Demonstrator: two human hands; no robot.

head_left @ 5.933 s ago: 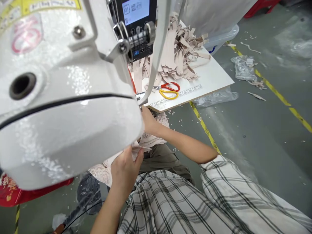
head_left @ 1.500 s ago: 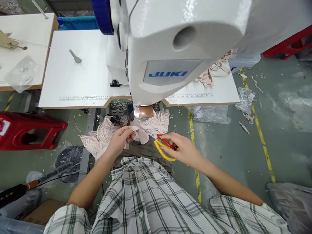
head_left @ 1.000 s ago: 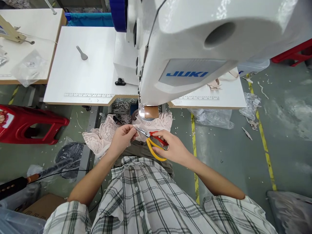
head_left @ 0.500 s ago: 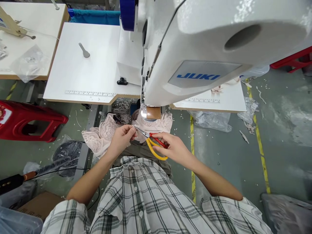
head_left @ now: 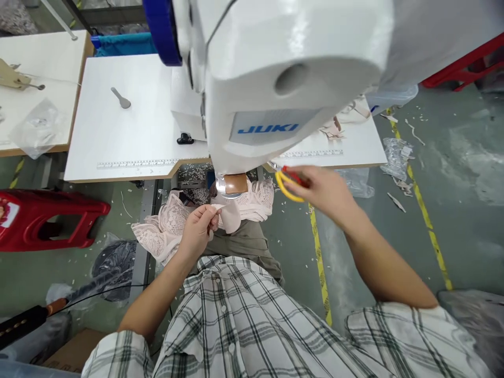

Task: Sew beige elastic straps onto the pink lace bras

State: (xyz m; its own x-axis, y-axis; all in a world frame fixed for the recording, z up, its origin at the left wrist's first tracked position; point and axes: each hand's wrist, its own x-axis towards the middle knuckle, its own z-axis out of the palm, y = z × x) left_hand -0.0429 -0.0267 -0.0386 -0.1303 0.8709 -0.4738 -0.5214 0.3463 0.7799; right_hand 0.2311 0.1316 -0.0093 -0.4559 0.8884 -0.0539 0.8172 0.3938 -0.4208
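Note:
A pale pink lace bra [head_left: 173,218] lies across my lap and under the head of the white sewing machine [head_left: 275,89]. With its fingers pinched, my left hand [head_left: 200,226] grips an edge of the bra's fabric just in front of the machine's needle area. My right hand [head_left: 325,189] is at the front edge of the table, right of the machine, wrapped round scissors [head_left: 286,190] with one yellow and one red handle. The scissor blades point left, and the machine head partly hides them.
The white table [head_left: 122,134] carries a printed ruler along its front edge and a grey lever. Fabric scraps [head_left: 334,128] lie on the table's right part. A red stool [head_left: 51,218] stands on the left; plastic bags [head_left: 397,157] and clippings lie on the floor at right.
My right hand has carried the scissors away from the bra, right and up to the table edge. My left hand still pinches the fabric. The view has shifted somewhat.

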